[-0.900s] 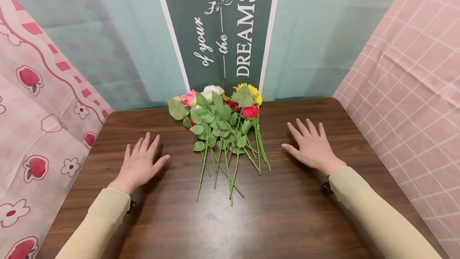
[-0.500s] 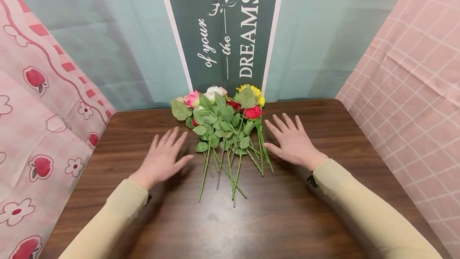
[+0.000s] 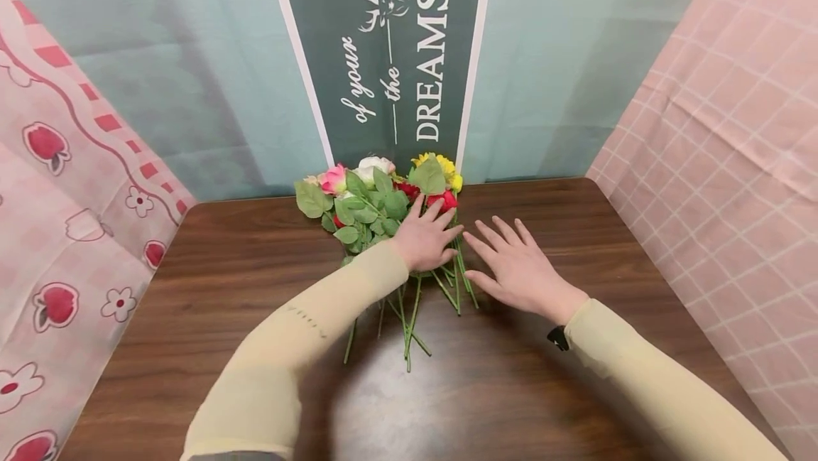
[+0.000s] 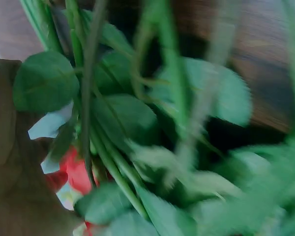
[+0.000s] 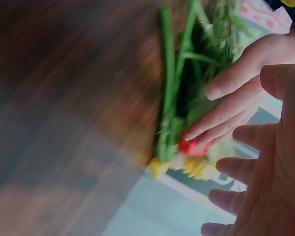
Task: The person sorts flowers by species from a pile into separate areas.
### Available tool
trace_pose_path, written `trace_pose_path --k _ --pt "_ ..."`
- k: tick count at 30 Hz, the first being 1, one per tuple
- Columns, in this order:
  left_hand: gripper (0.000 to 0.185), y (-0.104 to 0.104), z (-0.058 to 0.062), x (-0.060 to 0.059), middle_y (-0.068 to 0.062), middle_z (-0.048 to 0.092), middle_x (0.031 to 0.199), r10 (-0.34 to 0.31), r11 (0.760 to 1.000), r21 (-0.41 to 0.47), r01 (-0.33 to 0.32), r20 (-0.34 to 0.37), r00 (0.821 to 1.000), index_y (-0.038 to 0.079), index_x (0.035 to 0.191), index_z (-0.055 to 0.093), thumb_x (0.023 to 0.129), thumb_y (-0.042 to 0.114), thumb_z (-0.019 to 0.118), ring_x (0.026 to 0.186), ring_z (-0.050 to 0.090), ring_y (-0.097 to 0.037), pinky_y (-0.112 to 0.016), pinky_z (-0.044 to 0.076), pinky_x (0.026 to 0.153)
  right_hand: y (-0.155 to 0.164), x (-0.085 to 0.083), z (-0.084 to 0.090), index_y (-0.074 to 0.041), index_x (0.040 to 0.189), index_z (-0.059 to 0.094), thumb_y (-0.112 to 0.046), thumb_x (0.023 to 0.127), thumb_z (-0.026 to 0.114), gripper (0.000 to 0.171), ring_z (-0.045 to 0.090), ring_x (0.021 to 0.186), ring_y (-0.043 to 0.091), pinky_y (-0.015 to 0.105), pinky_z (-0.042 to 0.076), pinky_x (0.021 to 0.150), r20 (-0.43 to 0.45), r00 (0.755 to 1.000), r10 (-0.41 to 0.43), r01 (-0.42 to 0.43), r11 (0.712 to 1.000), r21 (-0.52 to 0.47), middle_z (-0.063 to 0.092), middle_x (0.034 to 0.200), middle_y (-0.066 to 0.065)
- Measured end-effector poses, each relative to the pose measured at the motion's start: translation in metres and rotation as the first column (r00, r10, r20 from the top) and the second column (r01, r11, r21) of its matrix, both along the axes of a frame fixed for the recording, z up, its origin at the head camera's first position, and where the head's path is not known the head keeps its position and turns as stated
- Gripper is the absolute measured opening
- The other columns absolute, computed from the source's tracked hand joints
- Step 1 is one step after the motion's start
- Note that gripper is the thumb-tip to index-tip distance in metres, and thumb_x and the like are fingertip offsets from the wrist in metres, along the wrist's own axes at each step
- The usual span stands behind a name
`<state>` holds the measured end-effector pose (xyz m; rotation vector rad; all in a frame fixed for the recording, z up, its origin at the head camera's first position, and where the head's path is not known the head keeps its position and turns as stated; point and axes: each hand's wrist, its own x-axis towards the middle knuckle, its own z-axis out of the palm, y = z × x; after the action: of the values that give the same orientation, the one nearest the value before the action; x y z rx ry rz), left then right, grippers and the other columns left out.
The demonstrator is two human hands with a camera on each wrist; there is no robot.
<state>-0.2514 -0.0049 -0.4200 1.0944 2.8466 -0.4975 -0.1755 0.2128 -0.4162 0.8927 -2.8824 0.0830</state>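
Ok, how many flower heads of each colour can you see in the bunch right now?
pink flower: 1
white flower: 1
yellow flower: 1
red flowers: 3
Total: 6 in view; leaves may hide more.

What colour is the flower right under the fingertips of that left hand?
Red, seen best in the head view: the flower under the left hand.

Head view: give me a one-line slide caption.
Left hand rests on a bunch of flowers on a wooden table; right hand spread open beside the stems.
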Motion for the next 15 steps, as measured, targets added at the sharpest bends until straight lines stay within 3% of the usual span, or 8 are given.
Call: trace_pose_path --k 7,15 --pt "0.071 0.019 -0.016 -0.005 0.001 0.017 0.17 0.07 0.992 -0.103 -0.066 0.04 0.997 0.044 0.161 0.025 0.098 0.078 0.022 0.156 0.003 -0.035 -0.071 0.0 0.118 0.018 -0.016 -0.022 -0.015 0.159 0.038 -0.066 0.101 0.046 0.078 0.022 0.15 0.045 0.068 0.012 0.119 0.084 0.992 -0.093 0.094 0.996 -0.006 0.034 0.162 0.018" --pt "0.078 0.002 -0.022 0.001 0.003 0.022 0.169 0.106 0.99 -0.102 -0.102 0.029 0.994 0.036 0.161 0.033 0.097 0.079 0.025 0.156 0.006 -0.034 -0.07 0.0 0.118 0.025 -0.028 -0.034 -0.016 0.16 0.037 -0.068 0.1 0.045 0.08 0.02 0.15 0.046 0.069 0.008 0.118 0.142 0.981 -0.132 0.135 0.991 -0.009 0.033 0.163 0.019"
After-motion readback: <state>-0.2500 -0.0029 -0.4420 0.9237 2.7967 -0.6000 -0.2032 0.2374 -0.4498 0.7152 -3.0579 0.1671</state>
